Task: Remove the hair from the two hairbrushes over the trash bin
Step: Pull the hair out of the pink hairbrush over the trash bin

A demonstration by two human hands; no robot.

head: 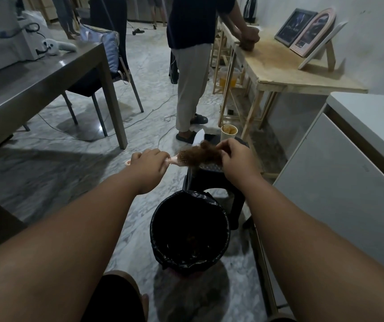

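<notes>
- Hair [203, 153] is sitting in a brown clump on the pink brush [181, 158], held out past the trash bin [190, 231], above a black stool [212, 180]
- Peeling it well is probably meaning lifting from the clump's edge, then carrying it back over the bin
- Left hand [148, 161] is gripping the handle
- Right hand [235, 156] is pinching the hair

Pink hairbrush [179, 158]: up in the air, lying level, handle out to 9 o'clock in the left hand's [148, 162] grip, head toward 3 o'clock.
Hair [203, 153]: brown frizzy clump, thick over the bristles, its 3 o'clock end pinched by the right hand [235, 159].
Trash bin [186, 263]: round, black-lined, open, upright on the floor at 6 o'clock from the brush, dark scraps inside.
</notes>
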